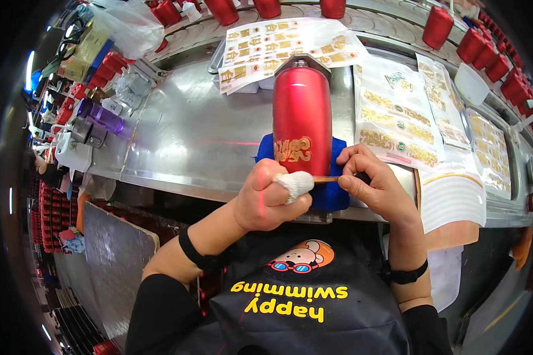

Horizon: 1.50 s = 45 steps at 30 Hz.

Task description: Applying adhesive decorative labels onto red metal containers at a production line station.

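A glossy red bottle (302, 112) lies on a blue cloth (339, 151), its near end toward me. A gold decal (294, 150) sits on its side close to that end. My left hand (271, 195) is closed in front of the bottle, with a white knitted cover (296, 186) around a digit. From there a thin brown strip (326, 178) runs across to my right hand (373, 183), whose thumb and fingers pinch its other end. Something dark shows between the right fingers. Whether the left fingers also grip the strip is hidden.
Sheets of gold decals (397, 118) lie at the right, and another decal sheet (266, 44) is behind the bottle. More red bottles (437, 28) line a conveyor at the back. A purple bottle (103, 116) lies at the left of the metal table (189, 136).
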Available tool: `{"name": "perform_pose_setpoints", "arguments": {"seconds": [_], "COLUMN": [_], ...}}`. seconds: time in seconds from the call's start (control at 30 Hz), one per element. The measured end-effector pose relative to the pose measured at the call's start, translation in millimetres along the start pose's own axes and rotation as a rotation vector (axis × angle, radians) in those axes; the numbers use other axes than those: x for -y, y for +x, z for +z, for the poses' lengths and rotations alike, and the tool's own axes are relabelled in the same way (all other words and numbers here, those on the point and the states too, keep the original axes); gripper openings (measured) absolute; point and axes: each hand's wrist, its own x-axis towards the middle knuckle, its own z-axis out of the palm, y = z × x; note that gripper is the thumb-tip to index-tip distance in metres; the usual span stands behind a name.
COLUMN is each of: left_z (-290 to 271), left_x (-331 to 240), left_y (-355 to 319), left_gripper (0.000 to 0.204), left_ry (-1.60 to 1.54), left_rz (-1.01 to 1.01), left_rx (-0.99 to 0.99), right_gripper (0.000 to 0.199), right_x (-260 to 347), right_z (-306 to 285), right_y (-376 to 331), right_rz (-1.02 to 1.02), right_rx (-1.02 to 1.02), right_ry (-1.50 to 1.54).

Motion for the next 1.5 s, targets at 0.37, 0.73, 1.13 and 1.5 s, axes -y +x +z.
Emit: {"name": "perform_pose_setpoints", "arguments": {"seconds": [0.37,0.73,1.13,1.5], "left_z": [5.4,1.0,1.2,0.1], "left_x": [-1.0,-0.9,0.0,2.6], "left_y": [-3.1,-2.6,-2.6,13.1], "left_gripper": [0.023,0.024,0.026,0.027], "left_ry": [0.051,0.032,0.024,0.063], "left_rz": [-0.009,-0.008,0.013,0.095], "left_rx": [-0.025,0.017,0.012,0.100], "right_gripper": [0.020,0.021,0.020,0.021], "right_x": [-1.5,-0.1,2.8,0.5], "right_z": [4.4,7.0,9.8,12.3], "right_y": [2.6,4.5,5.9,5.3], "right_rz": [0.013,-0.015,-0.005,-0.001], "right_rx": [-0.025,-0.037,-0.066,-0.089], "right_ry": [0.028,-0.038,-0.077,-0.065]}}
